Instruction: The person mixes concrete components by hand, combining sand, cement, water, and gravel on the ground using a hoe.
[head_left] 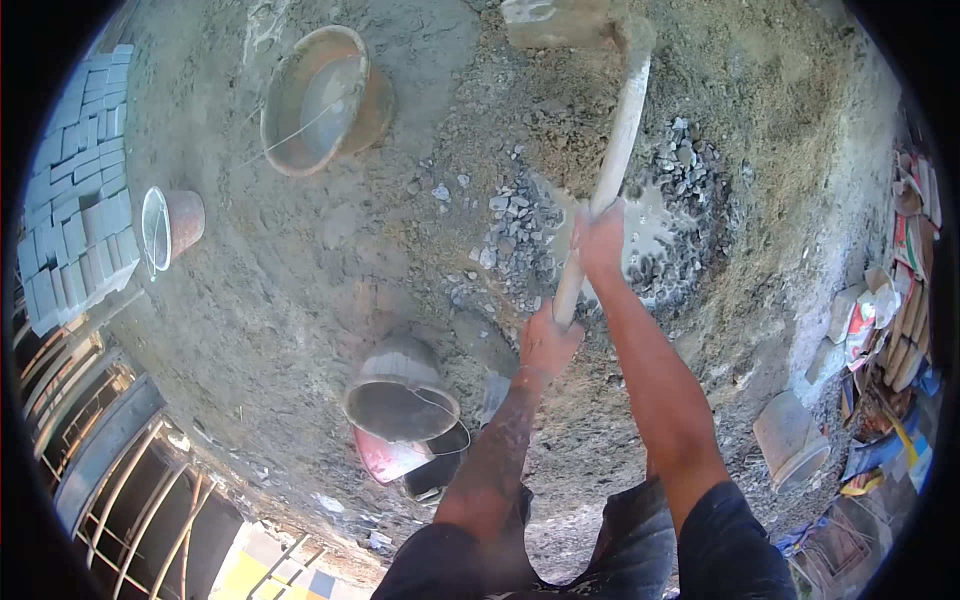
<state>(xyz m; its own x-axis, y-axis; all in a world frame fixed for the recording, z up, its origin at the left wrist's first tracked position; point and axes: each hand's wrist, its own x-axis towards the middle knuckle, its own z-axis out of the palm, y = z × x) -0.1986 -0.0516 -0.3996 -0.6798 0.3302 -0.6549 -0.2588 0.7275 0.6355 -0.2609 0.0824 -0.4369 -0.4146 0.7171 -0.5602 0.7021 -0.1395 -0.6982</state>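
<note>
Both my hands are wrapped around the pale wooden handle of a hoe (622, 140). My left hand (550, 343) grips the near end of the handle, and my right hand (600, 238) holds it further forward. The hoe's mud-caked blade (560, 25) is at the top of the view, over sandy ground. Beneath the handle lies a puddle of grey water (648, 232), ringed by crushed stone (690, 172) and partly covered by my right hand and arm.
A wide tub (315, 100) with liquid stands at the upper left. Buckets lie nearby: one left (180, 228), one near my left arm (402, 385), one right (792, 440). Grey blocks (85, 190) are stacked far left. Bags and debris (900, 310) line the right edge.
</note>
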